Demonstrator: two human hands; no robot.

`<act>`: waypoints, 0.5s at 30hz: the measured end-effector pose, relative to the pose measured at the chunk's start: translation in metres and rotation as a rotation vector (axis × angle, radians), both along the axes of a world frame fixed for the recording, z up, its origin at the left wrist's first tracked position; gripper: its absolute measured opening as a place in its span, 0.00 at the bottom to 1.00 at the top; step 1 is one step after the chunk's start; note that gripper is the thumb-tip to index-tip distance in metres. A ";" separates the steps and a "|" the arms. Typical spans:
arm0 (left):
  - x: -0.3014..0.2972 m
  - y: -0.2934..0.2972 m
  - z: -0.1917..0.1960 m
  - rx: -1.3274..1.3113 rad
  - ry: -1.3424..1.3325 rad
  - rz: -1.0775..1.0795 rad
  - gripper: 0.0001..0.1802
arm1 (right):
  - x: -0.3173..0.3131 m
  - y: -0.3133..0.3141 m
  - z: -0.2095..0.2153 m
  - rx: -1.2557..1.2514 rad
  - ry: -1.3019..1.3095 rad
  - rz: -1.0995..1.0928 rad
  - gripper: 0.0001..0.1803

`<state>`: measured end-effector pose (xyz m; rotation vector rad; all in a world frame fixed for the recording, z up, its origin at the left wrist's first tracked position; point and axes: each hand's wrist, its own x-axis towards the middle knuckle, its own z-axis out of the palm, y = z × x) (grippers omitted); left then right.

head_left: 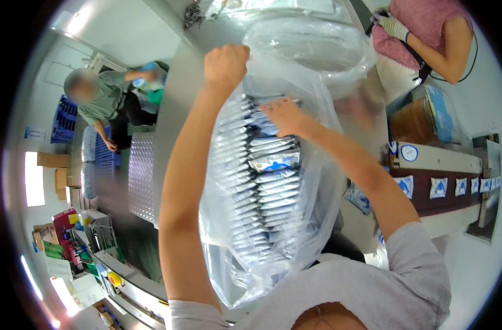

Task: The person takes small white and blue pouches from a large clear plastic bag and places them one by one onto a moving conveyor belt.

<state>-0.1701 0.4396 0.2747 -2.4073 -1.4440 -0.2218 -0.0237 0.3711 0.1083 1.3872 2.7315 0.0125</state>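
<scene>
Under the spread right hand [286, 116] lie packets [275, 190]; left hand [226, 66] clenches their bag [320, 176].

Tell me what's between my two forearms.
In the head view, the clear plastic bag lies between your left forearm and right forearm, with two rows of packets inside.

Left of my left forearm [182, 187], a strip of bare worktop [176, 107] leaves room to pass. My right forearm [361, 159] bars the right side of the clear bag [323, 190]. Bunched clear plastic [311, 49] blocks the far side. Between my forearms, the way down to the packets [278, 198] is open from above.
</scene>
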 end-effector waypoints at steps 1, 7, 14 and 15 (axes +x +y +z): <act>-0.002 -0.005 0.000 -0.031 -0.008 0.005 0.08 | -0.017 -0.012 -0.009 -0.036 0.039 0.007 0.57; 0.064 -0.078 0.004 0.238 -0.486 -0.420 0.16 | -0.005 -0.006 -0.053 -0.183 0.310 -0.014 0.52; 0.156 -0.315 -0.053 -0.678 -1.527 -0.222 0.04 | 0.179 -0.099 0.062 -0.581 0.817 0.091 0.18; 0.170 -0.342 -0.075 -1.027 -1.590 -0.004 0.03 | 0.224 -0.118 0.063 -0.541 0.751 -0.095 0.15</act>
